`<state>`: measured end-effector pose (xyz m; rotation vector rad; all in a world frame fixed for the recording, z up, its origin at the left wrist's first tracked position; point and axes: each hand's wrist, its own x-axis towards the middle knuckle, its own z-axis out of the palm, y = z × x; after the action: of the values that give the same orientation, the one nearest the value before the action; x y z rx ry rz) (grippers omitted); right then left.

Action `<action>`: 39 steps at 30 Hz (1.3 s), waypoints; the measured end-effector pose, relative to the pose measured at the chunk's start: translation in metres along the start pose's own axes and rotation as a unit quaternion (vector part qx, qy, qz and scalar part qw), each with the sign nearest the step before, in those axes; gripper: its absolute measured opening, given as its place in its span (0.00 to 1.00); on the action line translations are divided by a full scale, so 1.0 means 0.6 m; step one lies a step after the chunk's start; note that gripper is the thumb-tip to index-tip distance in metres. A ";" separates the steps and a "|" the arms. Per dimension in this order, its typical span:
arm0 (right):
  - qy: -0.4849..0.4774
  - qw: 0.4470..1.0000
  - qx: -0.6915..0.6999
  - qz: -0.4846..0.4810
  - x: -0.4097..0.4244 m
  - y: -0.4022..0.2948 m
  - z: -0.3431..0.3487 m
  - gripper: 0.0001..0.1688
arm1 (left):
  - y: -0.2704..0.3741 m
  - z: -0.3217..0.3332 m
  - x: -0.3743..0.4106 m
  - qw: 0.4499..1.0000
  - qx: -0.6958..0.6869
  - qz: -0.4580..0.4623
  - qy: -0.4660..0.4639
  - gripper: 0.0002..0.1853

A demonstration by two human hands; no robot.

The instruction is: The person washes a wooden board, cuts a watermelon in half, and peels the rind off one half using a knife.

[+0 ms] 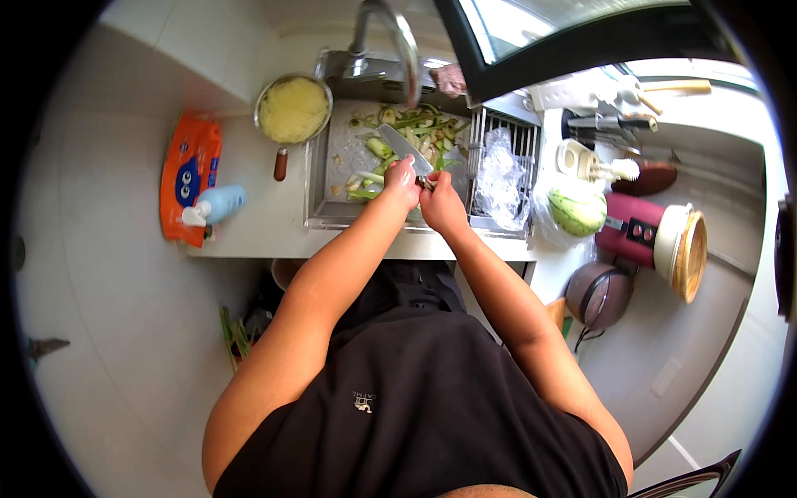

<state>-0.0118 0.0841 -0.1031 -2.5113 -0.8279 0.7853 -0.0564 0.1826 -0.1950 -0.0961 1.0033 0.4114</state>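
Observation:
Over the near part of a steel sink, my left hand and my right hand are close together. A kitchen knife with a wide blade points up and to the left from between them. My right hand is closed at the handle end. The fingers of my left hand are at the blade's lower part; how they grip it is unclear. Between the fingertips a small brown item shows, perhaps the knife handle or a vegetable piece. Below the blade, green and white vegetable scraps lie in the sink.
A pan of pale yellow shreds stands left of the sink, near an orange packet and a blue pump bottle. The faucet arches overhead. On the right are a rack with plastic bags and a wrapped watermelon.

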 end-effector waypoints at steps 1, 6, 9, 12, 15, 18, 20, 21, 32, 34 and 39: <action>0.002 1.000 -0.007 0.019 -0.005 0.008 -0.006 0.22 | -0.008 0.011 -0.020 0.998 0.059 0.019 -0.014 0.14; -0.018 0.978 0.092 0.188 -0.028 0.095 -0.066 0.29 | 0.014 0.023 -0.101 0.914 0.397 -0.057 -0.052 0.43; 0.029 0.982 0.128 0.138 -0.100 0.088 -0.140 0.31 | 0.052 -0.001 -0.126 0.855 0.488 0.084 -0.150 0.32; 0.051 0.951 0.281 0.120 -0.197 0.078 -0.220 0.25 | 0.093 0.060 -0.304 0.817 0.507 0.109 -0.253 0.28; 0.146 0.915 0.376 0.013 -0.274 0.048 -0.273 0.19 | 0.103 0.089 -0.390 0.735 0.533 0.211 -0.363 0.32; 0.229 0.889 0.390 -0.075 -0.274 0.061 -0.251 0.20 | 0.087 0.052 -0.298 0.690 0.564 0.270 -0.364 0.30; 0.140 0.945 0.294 -0.008 -0.221 0.109 -0.207 0.22 | 0.087 0.000 -0.159 0.592 0.687 0.276 -0.318 0.31; 0.032 0.972 0.216 0.091 -0.188 0.142 -0.194 0.24 | 0.097 -0.017 -0.108 0.421 0.867 0.223 -0.148 0.31; 0.183 0.931 0.312 -0.051 -0.256 0.191 -0.234 0.22 | 0.027 0.067 -0.232 0.796 0.498 0.126 -0.319 0.30; 0.061 0.976 0.203 0.041 -0.241 0.238 -0.228 0.27 | 0.010 0.074 -0.204 0.575 0.783 0.214 -0.105 0.33; 0.150 0.937 0.316 -0.015 -0.383 0.203 -0.323 0.24 | -0.063 0.094 -0.382 0.662 0.641 0.283 -0.266 0.35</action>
<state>0.0040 -0.1870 0.0741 -1.9612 -0.4160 0.5261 -0.1045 0.0964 0.0224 1.5917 0.5104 0.1743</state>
